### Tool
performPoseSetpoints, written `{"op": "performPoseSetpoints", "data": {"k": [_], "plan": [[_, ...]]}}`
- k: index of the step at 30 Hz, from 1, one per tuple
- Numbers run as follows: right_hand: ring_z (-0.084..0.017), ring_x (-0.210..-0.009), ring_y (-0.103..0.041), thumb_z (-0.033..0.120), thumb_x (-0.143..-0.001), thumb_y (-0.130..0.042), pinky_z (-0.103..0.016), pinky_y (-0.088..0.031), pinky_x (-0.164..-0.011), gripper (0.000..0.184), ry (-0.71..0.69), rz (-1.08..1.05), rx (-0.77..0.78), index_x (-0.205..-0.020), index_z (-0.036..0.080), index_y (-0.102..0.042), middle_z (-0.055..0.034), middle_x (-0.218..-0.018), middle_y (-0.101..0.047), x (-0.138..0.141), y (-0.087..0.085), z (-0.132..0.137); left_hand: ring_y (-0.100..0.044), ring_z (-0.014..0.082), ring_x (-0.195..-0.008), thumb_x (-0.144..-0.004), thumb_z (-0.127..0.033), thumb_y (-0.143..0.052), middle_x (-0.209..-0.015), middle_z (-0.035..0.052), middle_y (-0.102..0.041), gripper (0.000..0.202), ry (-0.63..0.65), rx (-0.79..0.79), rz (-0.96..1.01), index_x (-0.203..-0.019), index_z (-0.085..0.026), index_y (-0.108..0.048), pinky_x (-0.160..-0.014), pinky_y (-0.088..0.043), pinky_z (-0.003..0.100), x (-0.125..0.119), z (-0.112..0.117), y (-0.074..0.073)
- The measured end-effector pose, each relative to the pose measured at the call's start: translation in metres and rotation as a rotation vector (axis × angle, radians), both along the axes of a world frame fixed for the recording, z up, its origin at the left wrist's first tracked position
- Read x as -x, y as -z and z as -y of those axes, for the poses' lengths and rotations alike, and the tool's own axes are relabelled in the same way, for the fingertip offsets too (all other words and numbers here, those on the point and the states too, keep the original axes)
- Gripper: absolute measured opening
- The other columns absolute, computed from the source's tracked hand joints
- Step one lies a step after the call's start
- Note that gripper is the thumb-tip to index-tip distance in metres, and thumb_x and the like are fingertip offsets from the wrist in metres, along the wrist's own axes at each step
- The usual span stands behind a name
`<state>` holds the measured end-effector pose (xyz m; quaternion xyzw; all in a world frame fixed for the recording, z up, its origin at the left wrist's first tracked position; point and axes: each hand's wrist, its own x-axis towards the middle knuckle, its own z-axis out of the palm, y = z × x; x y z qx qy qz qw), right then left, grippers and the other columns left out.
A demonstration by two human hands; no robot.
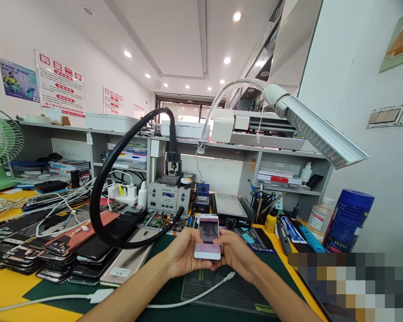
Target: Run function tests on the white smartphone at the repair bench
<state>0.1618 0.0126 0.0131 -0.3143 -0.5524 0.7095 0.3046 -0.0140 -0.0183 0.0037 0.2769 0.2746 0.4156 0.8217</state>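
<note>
A white smartphone (pixel 207 255) with a lit screen is held upright between both my hands, above the dark work mat. My left hand (pixel 184 252) grips its left edge, thumb over the lower screen. From the other side my right hand (pixel 237 250) holds it, with the thumb at the screen's right part. The fingers of both hands meet behind and below the phone and are partly hidden. Underneath lies a dark textured pad (pixel 228 293). A white charging cable (pixel 188 302) crosses this pad, its plug end loose near my right wrist.
Stacked phones and screens (pixel 63 241) cover the left side. Behind stands a hot-air rework station (pixel 168 197) with a thick black hose (pixel 99 197) arching forward. A lamp (pixel 322 125) overhangs the right. Bottles, a blue can (pixel 349 219) and a tool holder (pixel 265 205) stand at the right.
</note>
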Motion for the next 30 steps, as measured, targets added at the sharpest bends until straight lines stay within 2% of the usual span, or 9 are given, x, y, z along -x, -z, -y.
{"op": "performPoseSetpoints", "data": {"k": [9, 17, 26, 30], "plan": [[-0.019, -0.068, -0.064, 0.015, -0.070, -0.059, -0.032, -0.057, -0.051, 0.037, 0.007, 0.011, -0.024, -0.107, 0.015, -0.062, -0.0056, -0.084, -0.067, 0.0004, 0.0021, -0.0015, -0.067, 0.0191, -0.067, -0.063, -0.011, -0.054, -0.086, 0.0131, -0.071, 0.044, 0.014, -0.045, -0.006, -0.105, -0.003, -0.063, -0.059, -0.060, 0.029, -0.0003, -0.0008, 0.0035], [-0.019, -0.067, -0.064, 0.020, -0.074, -0.058, -0.033, -0.058, -0.052, 0.031, 0.002, -0.015, -0.017, -0.105, 0.016, -0.063, -0.0056, -0.085, -0.067, 0.0002, 0.0040, -0.0025, -0.069, 0.0200, -0.066, -0.064, -0.012, -0.054, -0.084, 0.0134, -0.071, 0.043, 0.023, -0.039, 0.003, -0.105, -0.004, -0.065, -0.058, -0.061, 0.030, 0.0008, -0.0014, 0.0011], [-0.020, -0.070, -0.065, 0.015, -0.069, -0.060, -0.032, -0.058, -0.051, 0.042, 0.003, 0.019, -0.033, -0.111, 0.016, -0.062, -0.0063, -0.085, -0.069, 0.0001, 0.0042, -0.0024, -0.068, 0.0202, -0.066, -0.063, -0.010, -0.054, -0.084, 0.0137, -0.071, 0.047, 0.002, -0.015, -0.024, -0.108, -0.003, -0.063, -0.057, -0.061, 0.030, -0.0016, 0.0000, 0.0010], [-0.020, -0.069, -0.064, 0.017, -0.071, -0.059, -0.032, -0.057, -0.051, 0.040, 0.009, 0.008, -0.029, -0.111, 0.015, -0.062, -0.0064, -0.084, -0.068, 0.0005, 0.0045, -0.0025, -0.068, 0.0205, -0.066, -0.063, -0.010, -0.054, -0.084, 0.0142, -0.071, 0.046, -0.005, -0.012, -0.029, -0.107, -0.002, -0.063, -0.057, -0.061, 0.031, -0.0017, 0.0003, -0.0003]]}}
